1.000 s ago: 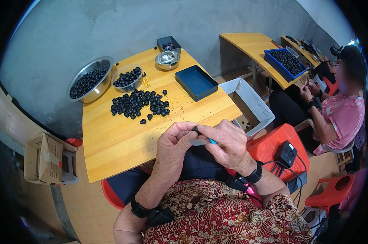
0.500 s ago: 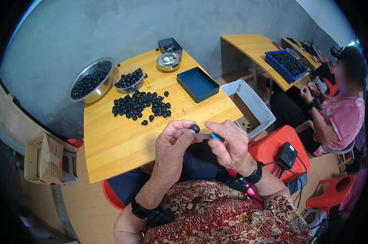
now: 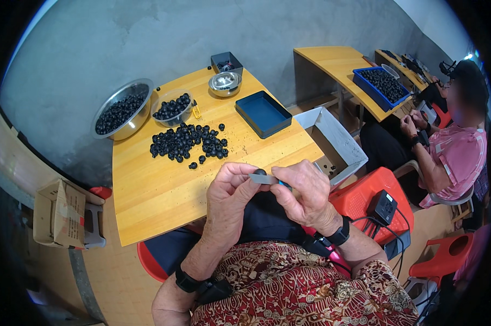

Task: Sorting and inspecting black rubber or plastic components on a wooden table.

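Pinched between the thumb and fingers of my left hand (image 3: 230, 191) is a small round black rubber-like part (image 3: 260, 172). My right hand (image 3: 305, 190) is closed on a blue-handled knife (image 3: 263, 179), its flat blade lying across the near side of the black part. Both hands are raised just off the table's near edge, over my lap. Ahead of them, a loose pile of similar black parts (image 3: 183, 142) lies on the wooden table (image 3: 164, 201). Most of the knife's handle is hidden by my right fingers.
A steel bowl (image 3: 139, 111) and a clear tub (image 3: 172, 107), both holding black parts, stand left. A yellow cutter (image 3: 196, 110), lidded steel bowl (image 3: 225, 84), dark box (image 3: 227, 62) and dark blue tray (image 3: 263, 114) are farther back. A white bin (image 3: 346, 146) and red stool (image 3: 367, 198) stand right, near another person.
The knife blade has shifted left and turned, so its flat face now covers the near side of the black part. My left hand has barely moved.
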`<action>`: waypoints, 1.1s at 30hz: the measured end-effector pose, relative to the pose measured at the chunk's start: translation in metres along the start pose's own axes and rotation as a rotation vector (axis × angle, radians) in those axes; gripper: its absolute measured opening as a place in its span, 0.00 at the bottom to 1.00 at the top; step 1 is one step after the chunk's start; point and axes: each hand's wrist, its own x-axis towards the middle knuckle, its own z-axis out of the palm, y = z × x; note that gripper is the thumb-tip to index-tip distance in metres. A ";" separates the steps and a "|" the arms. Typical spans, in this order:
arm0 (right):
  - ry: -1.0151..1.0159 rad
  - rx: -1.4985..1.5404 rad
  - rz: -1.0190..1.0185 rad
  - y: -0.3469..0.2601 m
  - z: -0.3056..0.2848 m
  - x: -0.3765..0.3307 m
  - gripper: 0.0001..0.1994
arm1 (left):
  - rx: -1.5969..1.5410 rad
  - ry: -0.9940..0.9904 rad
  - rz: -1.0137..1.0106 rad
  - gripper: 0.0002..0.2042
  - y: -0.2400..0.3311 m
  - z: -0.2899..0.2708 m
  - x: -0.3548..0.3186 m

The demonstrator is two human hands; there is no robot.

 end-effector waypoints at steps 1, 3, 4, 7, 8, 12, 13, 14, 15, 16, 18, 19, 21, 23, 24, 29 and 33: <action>0.001 0.000 -0.003 -0.001 0.000 0.000 0.13 | -0.018 0.004 -0.005 0.08 0.000 0.001 -0.001; -0.012 -0.003 0.005 0.000 -0.001 -0.001 0.13 | -0.034 0.003 -0.001 0.08 -0.001 0.001 -0.002; -0.008 -0.004 -0.003 0.001 -0.001 -0.001 0.13 | -0.030 -0.008 -0.016 0.08 -0.002 0.001 -0.002; 0.015 0.004 0.021 0.003 0.000 -0.004 0.13 | -0.036 -0.009 -0.029 0.08 -0.005 0.001 -0.004; 0.013 0.015 0.040 0.004 -0.001 -0.005 0.13 | -0.048 0.001 -0.031 0.08 -0.005 0.002 -0.004; 0.021 0.021 0.023 0.004 -0.002 -0.005 0.13 | -0.067 -0.027 -0.028 0.08 -0.007 0.004 -0.002; 0.012 0.001 0.028 0.004 -0.002 -0.004 0.13 | -0.019 -0.007 -0.023 0.07 -0.007 0.001 -0.002; 0.031 0.015 0.018 0.003 0.003 -0.003 0.13 | 0.028 0.012 -0.019 0.07 -0.007 -0.002 -0.001; 0.042 0.031 0.008 0.004 0.004 -0.004 0.13 | 0.002 0.021 -0.005 0.07 -0.006 0.000 -0.001; 0.041 0.058 0.035 0.004 0.007 -0.002 0.13 | 0.010 0.058 -0.027 0.08 -0.002 0.000 0.000; 0.056 0.105 0.044 0.001 0.011 -0.001 0.13 | -0.038 0.032 0.002 0.07 0.002 -0.002 -0.005; 0.039 0.067 0.047 0.003 0.011 0.000 0.12 | -0.040 0.027 -0.003 0.07 0.001 -0.001 -0.004; 0.059 0.071 0.092 0.006 0.009 -0.005 0.12 | -0.046 -0.009 -0.023 0.07 -0.003 0.002 -0.003; 0.075 0.132 0.184 0.009 0.008 -0.007 0.11 | -0.032 0.007 -0.033 0.07 -0.001 0.002 -0.003; 0.079 0.143 0.184 0.008 0.007 -0.007 0.11 | -0.024 0.024 -0.050 0.07 0.000 0.002 -0.005; 0.085 0.367 0.485 0.003 0.000 -0.007 0.14 | 0.031 0.013 -0.113 0.09 0.005 0.005 -0.007; -0.018 0.256 0.325 -0.009 -0.001 -0.002 0.16 | -0.021 0.009 -0.149 0.09 0.006 -0.001 -0.010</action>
